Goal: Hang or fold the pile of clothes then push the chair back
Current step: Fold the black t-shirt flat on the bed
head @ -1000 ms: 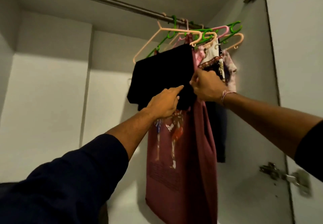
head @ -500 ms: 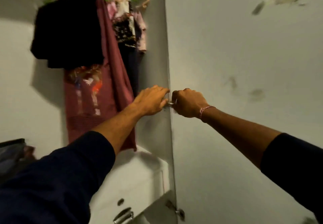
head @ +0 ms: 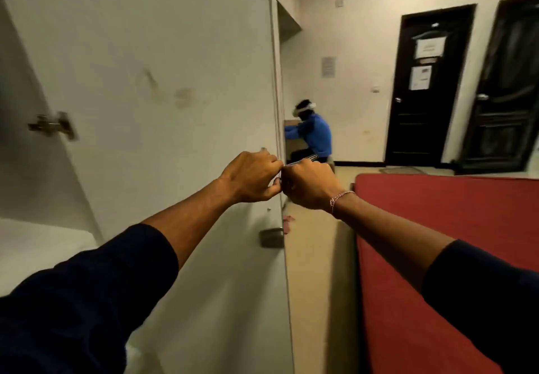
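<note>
Head view: both arms in dark sleeves reach forward to the free edge of the white wardrobe door [head: 163, 52]. The left hand [head: 250, 176] sits on the door's inner side, its fingers [head: 269, 165] curled over the edge and gripping it. The right hand [head: 307, 184] is just beside it, the two nearly touching, clenched around the metal handle [head: 302, 160], of which a short bright length sticks out above the knuckles. A red and white thread bracelet [head: 339, 198] circles the right wrist.

Left of the fingers, on the door's inner face, a metal hinge [head: 52, 125] shows blurred, and faint stains [head: 182, 98] mark the panel between the hinge and the hands. Below the fingers a second handle [head: 271, 236] sits on a lower panel. Down and right of them lies a red bed [head: 437, 242], with tan floor [head: 318, 286] between it and the wardrobe.

Beyond the fingers, a person in a blue top [head: 313, 136] crouches by a cardboard box [head: 293, 137]. Farther right stand two dark doors [head: 425, 87], the nearer one bearing paper notices [head: 428, 48].

The clothes and the chair are out of view.
</note>
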The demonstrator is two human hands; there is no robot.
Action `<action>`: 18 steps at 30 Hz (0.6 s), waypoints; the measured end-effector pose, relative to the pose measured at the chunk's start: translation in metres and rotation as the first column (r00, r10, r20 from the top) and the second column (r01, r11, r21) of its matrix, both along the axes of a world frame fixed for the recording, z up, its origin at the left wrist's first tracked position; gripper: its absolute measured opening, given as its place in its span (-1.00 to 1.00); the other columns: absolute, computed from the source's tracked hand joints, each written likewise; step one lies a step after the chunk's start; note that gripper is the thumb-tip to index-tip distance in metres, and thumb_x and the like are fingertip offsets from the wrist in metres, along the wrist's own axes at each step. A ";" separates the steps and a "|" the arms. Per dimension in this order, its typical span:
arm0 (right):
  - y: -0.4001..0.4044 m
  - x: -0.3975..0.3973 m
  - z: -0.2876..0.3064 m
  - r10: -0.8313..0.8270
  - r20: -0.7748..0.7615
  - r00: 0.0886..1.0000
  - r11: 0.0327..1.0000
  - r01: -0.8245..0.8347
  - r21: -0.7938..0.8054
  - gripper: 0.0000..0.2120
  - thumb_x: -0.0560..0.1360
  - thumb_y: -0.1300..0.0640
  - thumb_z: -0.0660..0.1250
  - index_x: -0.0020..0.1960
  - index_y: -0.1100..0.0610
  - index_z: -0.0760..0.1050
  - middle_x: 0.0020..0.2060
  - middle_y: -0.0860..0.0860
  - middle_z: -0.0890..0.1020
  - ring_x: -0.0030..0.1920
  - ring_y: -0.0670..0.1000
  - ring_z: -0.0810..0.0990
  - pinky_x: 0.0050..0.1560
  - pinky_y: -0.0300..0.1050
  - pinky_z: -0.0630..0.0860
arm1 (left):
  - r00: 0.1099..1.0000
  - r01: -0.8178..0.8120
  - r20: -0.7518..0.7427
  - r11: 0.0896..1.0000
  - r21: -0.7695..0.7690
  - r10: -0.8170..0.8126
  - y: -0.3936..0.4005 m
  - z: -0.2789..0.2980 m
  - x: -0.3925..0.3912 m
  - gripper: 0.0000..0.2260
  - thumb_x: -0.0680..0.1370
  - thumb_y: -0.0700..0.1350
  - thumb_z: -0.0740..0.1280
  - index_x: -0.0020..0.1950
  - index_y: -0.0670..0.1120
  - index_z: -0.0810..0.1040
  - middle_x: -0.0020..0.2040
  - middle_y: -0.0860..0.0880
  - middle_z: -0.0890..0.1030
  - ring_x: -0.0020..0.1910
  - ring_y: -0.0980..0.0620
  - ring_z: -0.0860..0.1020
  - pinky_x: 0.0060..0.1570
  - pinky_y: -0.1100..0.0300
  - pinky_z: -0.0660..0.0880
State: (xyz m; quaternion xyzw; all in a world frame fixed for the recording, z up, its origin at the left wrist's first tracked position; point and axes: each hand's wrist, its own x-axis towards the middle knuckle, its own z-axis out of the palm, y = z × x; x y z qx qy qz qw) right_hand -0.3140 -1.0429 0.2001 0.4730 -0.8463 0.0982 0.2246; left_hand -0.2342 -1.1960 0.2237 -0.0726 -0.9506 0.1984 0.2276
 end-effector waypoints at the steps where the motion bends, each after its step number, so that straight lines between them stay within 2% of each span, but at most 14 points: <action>1: 0.022 -0.007 -0.008 -0.034 0.018 0.999 0.999 0.034 0.021 -0.83 0.59 -0.02 0.26 0.05 0.03 0.57 -0.18 0.03 0.62 -0.29 0.06 0.50 -0.37 -0.16 0.26 | 0.999 0.036 0.010 0.999 0.013 -0.036 0.018 -0.009 -0.014 -0.78 0.56 0.05 0.27 0.01 -0.07 0.56 -0.12 -0.04 0.60 -0.19 0.01 0.51 -0.29 0.16 0.45; 4: 0.090 -0.037 -0.036 -0.168 0.074 0.983 0.985 0.164 0.057 -0.80 0.57 -0.06 0.29 0.09 0.01 0.57 -0.07 0.08 0.65 -0.13 0.19 0.62 -0.28 -0.10 0.36 | 0.988 0.111 0.100 0.993 0.042 -0.115 0.076 -0.039 -0.055 -0.75 0.55 0.08 0.26 0.09 -0.06 0.52 -0.04 -0.04 0.58 -0.08 -0.02 0.53 -0.17 0.08 0.51; 9: 0.200 -0.090 -0.081 -0.348 0.250 0.904 0.934 0.309 0.181 -0.70 0.56 -0.05 0.36 0.24 0.04 0.55 0.13 0.11 0.64 0.08 0.18 0.62 0.01 0.07 0.60 | 0.951 0.185 0.237 0.979 0.087 -0.200 0.163 -0.086 -0.125 -0.62 0.55 0.12 0.28 0.25 -0.10 0.46 0.16 -0.08 0.56 0.13 -0.08 0.51 0.04 0.01 0.53; 12: 0.262 -0.116 -0.108 -0.447 0.276 0.851 0.881 0.364 0.304 -0.56 0.56 -0.03 0.37 0.39 0.09 0.44 0.23 0.12 0.57 0.22 0.17 0.55 0.13 0.10 0.56 | 0.908 0.214 0.342 0.970 0.116 -0.241 0.212 -0.115 -0.169 -0.49 0.54 0.15 0.31 0.38 -0.12 0.40 0.27 -0.12 0.51 0.22 -0.12 0.49 0.15 -0.01 0.50; 18: 0.369 -0.159 -0.156 -0.638 0.319 0.701 0.762 0.514 0.394 -0.39 0.56 -0.09 0.36 0.52 0.07 0.26 0.39 0.14 0.41 0.32 0.21 0.47 0.24 0.16 0.51 | 0.832 0.302 0.436 0.939 0.163 -0.343 0.314 -0.170 -0.246 -0.34 0.54 0.17 0.32 0.52 -0.14 0.24 0.41 -0.16 0.40 0.31 -0.18 0.43 0.21 -0.14 0.49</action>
